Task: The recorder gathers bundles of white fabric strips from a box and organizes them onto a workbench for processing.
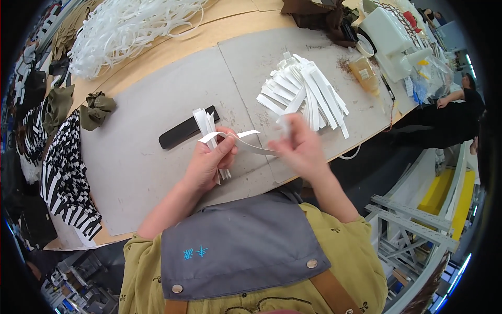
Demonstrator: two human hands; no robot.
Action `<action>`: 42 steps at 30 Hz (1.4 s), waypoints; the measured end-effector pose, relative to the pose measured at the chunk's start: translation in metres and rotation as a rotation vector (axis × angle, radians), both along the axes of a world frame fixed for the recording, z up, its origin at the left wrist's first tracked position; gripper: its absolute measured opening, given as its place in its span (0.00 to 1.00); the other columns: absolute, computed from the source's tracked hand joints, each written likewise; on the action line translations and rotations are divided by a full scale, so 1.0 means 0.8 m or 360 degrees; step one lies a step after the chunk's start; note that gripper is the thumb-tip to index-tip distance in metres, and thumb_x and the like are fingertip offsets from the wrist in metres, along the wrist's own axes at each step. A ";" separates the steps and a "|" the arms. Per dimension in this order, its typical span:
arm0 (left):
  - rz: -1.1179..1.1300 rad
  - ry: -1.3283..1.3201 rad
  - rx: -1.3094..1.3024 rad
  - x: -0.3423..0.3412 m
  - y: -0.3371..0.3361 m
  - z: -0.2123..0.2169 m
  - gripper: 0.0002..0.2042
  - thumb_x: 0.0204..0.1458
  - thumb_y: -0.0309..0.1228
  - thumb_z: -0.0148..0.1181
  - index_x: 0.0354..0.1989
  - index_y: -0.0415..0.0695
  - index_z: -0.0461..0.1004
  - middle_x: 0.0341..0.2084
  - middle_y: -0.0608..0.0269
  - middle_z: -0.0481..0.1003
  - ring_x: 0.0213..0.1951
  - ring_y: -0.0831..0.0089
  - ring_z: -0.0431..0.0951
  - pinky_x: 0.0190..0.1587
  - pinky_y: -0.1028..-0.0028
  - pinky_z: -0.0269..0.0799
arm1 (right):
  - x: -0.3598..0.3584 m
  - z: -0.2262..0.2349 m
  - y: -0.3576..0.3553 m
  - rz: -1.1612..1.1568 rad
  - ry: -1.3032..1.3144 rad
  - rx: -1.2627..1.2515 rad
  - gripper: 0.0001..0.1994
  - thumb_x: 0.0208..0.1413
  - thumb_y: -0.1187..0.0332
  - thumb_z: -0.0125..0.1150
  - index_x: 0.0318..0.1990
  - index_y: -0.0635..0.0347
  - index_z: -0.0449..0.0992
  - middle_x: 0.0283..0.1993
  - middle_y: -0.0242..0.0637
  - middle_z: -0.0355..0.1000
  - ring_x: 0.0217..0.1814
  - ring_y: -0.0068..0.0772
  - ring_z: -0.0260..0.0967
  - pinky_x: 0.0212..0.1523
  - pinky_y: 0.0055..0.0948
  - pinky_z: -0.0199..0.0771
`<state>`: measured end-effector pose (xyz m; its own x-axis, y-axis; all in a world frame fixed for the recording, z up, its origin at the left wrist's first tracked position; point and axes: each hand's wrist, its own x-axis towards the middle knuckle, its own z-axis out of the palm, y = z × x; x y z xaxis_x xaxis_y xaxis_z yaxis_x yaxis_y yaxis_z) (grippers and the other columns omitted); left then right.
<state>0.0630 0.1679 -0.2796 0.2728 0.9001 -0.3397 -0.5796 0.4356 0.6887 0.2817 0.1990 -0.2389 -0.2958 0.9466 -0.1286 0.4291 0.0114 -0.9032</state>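
Note:
My left hand [212, 159] is closed around a small bundle of white strips [203, 119], whose ends stick out above and below the fist. One long white strip [256, 149] curves from between its thumb and finger across to my right hand [299, 146]. That right hand is smeared by motion; its fingers are bent about the strip's other end. Under the bundle's upper ends lies a black bar [180, 135]. Beyond my right hand, a fanned pile of white strips [303, 91] rests on the grey board [141, 115].
A tangled heap of white strips [130, 31] covers the far left. Black-and-white striped pieces [65, 172] and olive fabric [97, 111] lie at the left edge. An orange-tinted bottle [364, 76] and a white container [387, 34] stand far right. Another person [444, 120] is beyond the table.

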 end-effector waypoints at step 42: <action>0.0334 0.0241 -0.0184 0.012 -0.007 0.014 0.09 0.56 0.34 0.58 0.38 0.44 0.67 0.16 0.74 0.61 0.17 0.85 0.57 0.20 0.81 0.52 | -0.061 -0.040 0.000 0.0171 0.1246 -0.0929 0.08 0.62 0.66 0.49 0.43 0.59 0.63 0.27 0.28 0.64 0.26 0.16 0.60 0.28 0.16 0.62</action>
